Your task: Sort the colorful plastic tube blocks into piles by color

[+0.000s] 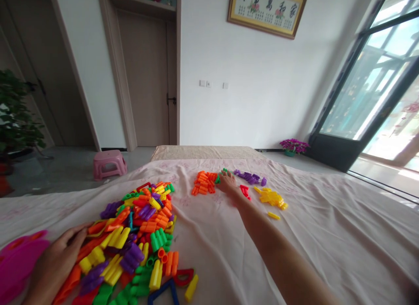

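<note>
A big mixed heap of coloured plastic tube pieces [137, 235] lies on the pale pink sheet [327, 235] at the lower left. My left hand [57, 261] rests flat at the heap's left edge, fingers stretched toward it. My right arm reaches far forward; my right hand [227, 182] sits among sorted groups, fingers down on green pieces [220, 177]. An orange group [203, 182] lies just left of it, purple pieces [250, 178] to its right, red pieces [244, 191] beside the wrist and a yellow group [271, 198] further right.
A magenta plastic item [18, 261] lies at the left edge by my left hand. Beyond the sheet stand a pink stool [109, 163], a potted plant [16, 117], a door [145, 77] and a flower pot [293, 147] near the large window.
</note>
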Demonstrator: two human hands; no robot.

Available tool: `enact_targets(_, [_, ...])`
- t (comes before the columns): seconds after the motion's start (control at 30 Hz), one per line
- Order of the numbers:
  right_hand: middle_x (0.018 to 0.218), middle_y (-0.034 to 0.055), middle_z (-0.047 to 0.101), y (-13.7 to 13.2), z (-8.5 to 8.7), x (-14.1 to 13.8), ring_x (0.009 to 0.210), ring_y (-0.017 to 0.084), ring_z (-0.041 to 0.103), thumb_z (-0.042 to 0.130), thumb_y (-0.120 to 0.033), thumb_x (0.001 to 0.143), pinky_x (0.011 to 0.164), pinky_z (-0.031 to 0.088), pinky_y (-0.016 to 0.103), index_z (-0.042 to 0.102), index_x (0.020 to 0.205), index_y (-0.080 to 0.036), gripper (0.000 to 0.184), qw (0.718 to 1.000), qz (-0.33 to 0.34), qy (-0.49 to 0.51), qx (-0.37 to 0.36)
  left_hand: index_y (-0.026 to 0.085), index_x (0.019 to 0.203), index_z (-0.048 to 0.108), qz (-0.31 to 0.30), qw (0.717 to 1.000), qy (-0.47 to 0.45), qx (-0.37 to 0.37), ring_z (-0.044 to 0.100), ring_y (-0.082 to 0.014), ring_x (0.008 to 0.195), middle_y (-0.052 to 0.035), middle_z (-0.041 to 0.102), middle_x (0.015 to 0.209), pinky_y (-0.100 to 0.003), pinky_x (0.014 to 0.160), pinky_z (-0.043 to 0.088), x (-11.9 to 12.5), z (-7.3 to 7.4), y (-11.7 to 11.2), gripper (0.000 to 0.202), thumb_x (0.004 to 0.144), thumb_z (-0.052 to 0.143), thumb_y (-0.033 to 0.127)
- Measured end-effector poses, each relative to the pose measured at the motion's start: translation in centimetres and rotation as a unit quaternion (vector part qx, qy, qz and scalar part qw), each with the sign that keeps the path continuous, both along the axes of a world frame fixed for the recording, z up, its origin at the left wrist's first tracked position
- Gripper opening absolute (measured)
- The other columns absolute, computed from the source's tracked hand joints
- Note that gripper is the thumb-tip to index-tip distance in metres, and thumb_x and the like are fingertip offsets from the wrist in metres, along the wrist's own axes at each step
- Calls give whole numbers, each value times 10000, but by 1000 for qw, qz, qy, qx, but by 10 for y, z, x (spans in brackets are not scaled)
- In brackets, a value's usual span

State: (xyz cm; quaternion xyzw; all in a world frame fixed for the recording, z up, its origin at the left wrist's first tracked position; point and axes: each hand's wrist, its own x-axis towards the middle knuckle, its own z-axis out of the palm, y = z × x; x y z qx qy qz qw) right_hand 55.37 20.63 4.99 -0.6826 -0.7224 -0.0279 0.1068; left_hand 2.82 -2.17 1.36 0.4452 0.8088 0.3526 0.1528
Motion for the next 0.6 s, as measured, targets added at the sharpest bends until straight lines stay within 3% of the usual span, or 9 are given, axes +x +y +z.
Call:
enact_targets(0.17, [1479, 62, 523, 21, -2, 11, 1425, 308, 311, 625, -383, 860, 1145, 246, 447, 552, 1407, -289, 559, 995, 75, -58, -41, 228, 1139, 676, 14, 1000, -20, -11, 709, -263, 944, -63, 769, 1086, -297, 763, 517, 3, 4, -1, 477, 893, 435, 558])
enact_targets(0.3, [1440, 74, 561, 28, -4, 19, 1372, 277, 388, 571, -381, 927, 1124, 263, 422, 536, 1413, -284, 497, 990, 107, -75, -51, 234, 1152, 680, 20, 999, -27, -21, 703, -265, 970, -63, 762, 1118, -297, 771, 514, 3, 6, -2, 480, 891, 433, 552])
enact_targets(0.6, [1463, 130, 531, 27, 4, 29, 1347, 273, 442, 542, -337, 947, 1083, 314, 383, 520, 1436, -226, 502, 994, 70, -69, -45, 246, 1176, 679, 17, 999, -22, -22, 712, -250, 968, -51, 762, 1137, -273, 747, 521, 0, 2, -1, 496, 887, 441, 571])
